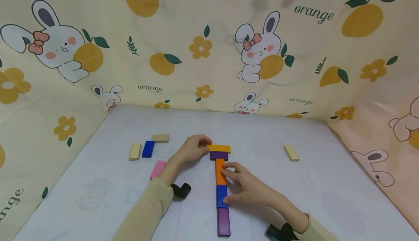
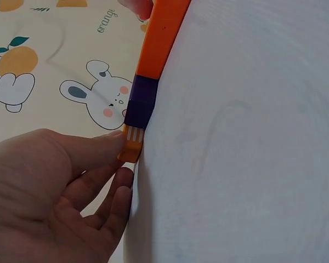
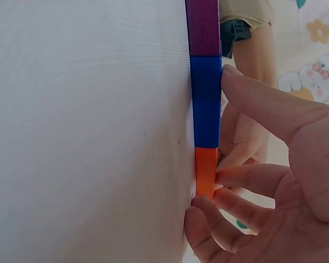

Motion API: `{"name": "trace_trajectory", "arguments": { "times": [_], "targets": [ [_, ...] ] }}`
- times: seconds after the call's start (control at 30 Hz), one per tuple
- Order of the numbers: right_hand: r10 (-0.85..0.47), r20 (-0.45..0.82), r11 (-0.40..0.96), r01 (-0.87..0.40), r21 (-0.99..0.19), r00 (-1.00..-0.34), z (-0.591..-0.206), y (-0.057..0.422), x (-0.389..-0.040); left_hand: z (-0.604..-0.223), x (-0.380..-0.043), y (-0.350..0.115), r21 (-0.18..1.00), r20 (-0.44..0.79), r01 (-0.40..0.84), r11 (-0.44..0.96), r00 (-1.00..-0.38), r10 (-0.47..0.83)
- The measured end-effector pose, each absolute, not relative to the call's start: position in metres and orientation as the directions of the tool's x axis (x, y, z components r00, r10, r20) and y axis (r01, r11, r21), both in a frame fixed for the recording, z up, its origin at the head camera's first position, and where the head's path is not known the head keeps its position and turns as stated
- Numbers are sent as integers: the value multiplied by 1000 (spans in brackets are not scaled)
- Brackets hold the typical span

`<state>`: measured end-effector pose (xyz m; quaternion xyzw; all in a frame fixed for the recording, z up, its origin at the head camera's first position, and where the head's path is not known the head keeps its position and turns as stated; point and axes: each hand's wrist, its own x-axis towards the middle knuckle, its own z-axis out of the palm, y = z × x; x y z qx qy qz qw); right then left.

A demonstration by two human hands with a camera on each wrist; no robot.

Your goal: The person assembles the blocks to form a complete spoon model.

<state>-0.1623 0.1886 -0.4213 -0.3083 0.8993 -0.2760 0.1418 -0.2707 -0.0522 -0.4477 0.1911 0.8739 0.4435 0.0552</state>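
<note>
In the head view, a line of wooden blocks lies on the white cloth: a purple block nearest, then a blue block, an orange block and a dark purple block set crosswise. Across the far end lies a yellow-orange block. My left hand pinches its left end, thumb against it in the left wrist view. Along the right side of the line rests my right hand, its thumb touching the blue block and its spread fingers touching the orange one.
Left of the line lie a pink block, a dark blue block and two plain wood blocks, one upright and one sideways. Another plain block lies far right. A rabbit-print cloth walls the back and sides.
</note>
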Motion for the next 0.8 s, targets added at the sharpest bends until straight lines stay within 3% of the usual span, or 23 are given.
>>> {"name": "trace_trajectory", "arguments": {
  "times": [0.8],
  "targets": [
    [-636, -79, 657, -485, -577, -767, -422, 190, -163, -444, -269, -53, 779, 91, 325, 536, -905, 417]
  ]
}}
